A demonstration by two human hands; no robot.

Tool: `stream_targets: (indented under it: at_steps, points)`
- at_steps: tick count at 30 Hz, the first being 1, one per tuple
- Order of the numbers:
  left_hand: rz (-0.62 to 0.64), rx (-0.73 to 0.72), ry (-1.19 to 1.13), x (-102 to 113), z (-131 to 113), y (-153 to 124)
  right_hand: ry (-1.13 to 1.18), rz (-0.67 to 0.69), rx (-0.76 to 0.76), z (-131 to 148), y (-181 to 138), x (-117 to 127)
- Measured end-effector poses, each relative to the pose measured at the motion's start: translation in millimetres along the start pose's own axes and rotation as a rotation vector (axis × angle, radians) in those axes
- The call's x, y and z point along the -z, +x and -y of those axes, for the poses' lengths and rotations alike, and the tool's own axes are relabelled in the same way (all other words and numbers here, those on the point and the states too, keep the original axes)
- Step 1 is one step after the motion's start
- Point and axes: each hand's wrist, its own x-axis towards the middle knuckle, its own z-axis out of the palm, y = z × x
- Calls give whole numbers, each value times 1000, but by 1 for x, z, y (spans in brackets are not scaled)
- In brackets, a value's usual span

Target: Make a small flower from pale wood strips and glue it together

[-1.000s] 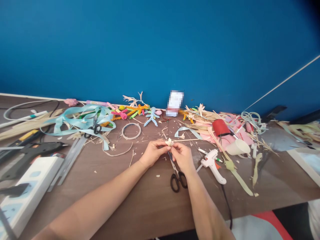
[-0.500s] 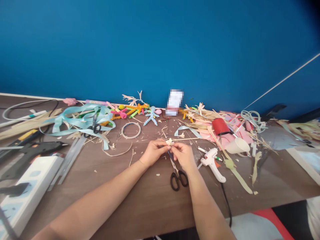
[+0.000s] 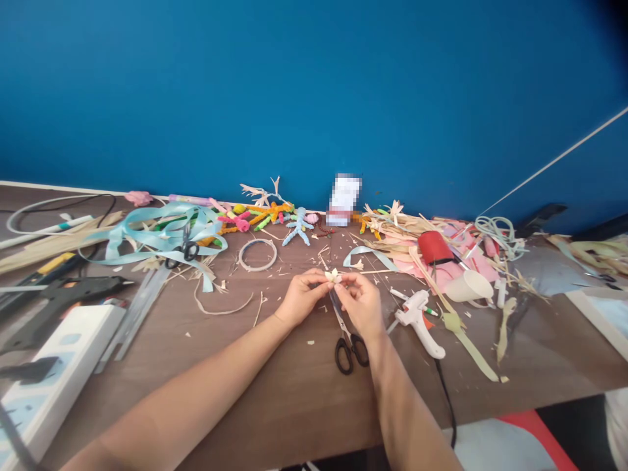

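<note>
A small cream-coloured flower (image 3: 334, 277) with pointed petals is pinched between both hands above the middle of the table. My left hand (image 3: 303, 297) closes thumb and fingertips on its left side. My right hand (image 3: 362, 302) grips it from the right in the same way. Black-handled scissors (image 3: 351, 350) lie on the table just below, their blades running up beneath my hands and partly hidden by them. A white hot glue gun (image 3: 418, 320) rests to the right of my right forearm.
Pale blue ribbon (image 3: 147, 229) and a second pair of scissors (image 3: 184, 252) lie left. A white power strip (image 3: 73, 366) and black glue gun (image 3: 63, 301) fill the left edge. A ring (image 3: 242, 260), red spool (image 3: 435, 248) and white cup (image 3: 470, 286) lie farther back among scraps.
The flower has turned a little, so its pointed petals show more plainly. Both hands keep their hold in nearly the same place. The thin strip at left has shifted slightly.
</note>
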Motion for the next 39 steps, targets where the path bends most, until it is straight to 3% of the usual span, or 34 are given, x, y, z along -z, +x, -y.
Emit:
stream_targets:
  at_steps: [5, 12, 39]
  points:
    - [42, 31, 29, -1, -3, 0, -52, -51, 28, 0, 1, -1]
    - [50, 80, 21, 0, -1, -1, 56, -64, -13, -4, 0, -4]
    - [108, 27, 24, -1, -3, -1, 110, -82, -31, -1, 1, -7]
